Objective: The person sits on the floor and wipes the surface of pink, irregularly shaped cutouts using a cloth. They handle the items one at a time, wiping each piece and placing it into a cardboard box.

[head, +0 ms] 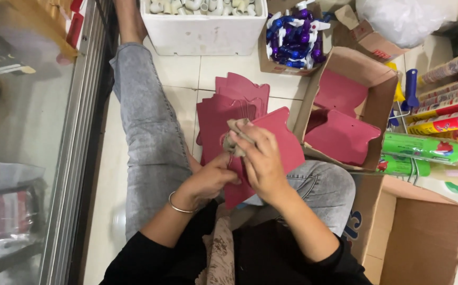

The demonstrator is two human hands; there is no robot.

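The person sits on the tiled floor (223, 71), one leg in grey jeans (150, 142) stretched toward 12 o'clock, the other knee bent at centre right.

The right hand (263, 158) presses a crumpled beige cloth (237, 138) against a dark pink card (273, 153), fingers curled around the cloth so that it is pinched between fingertips and card. The card stands tilted over the lap, at the middle of the view.

The left hand (210, 179), a thin bangle (179, 206) on its wrist, grips the card's lower edge from 7 o'clock, fingers closed on it. The two hands are just beside each other, nearly touching.

Behind the card, toward 12 o'clock, a pile of pink cards (229, 103) of the same shape lies fanned on the floor beside the stretched leg.

At 2 o'clock an open box (382, 79) holds more pink cards (342, 134), some leaning, some flat. Further up at 1 o'clock a smaller box holds blue and purple plastic parts (292, 39), and at 12 o'clock a white tub (202, 31) is filled with pale tubular pieces.

At 3 o'clock coloured tubes (445, 119) lie stacked on their sides, with a green tube (421, 148) nearest the box. At 4 o'clock stands a closed brown carton (418, 227), touching the bent knee. A white plastic bag (403, 18) sits at the top right.

Along the left, from 8 to 11 o'clock, runs a glass panel (23, 142) in a metal frame
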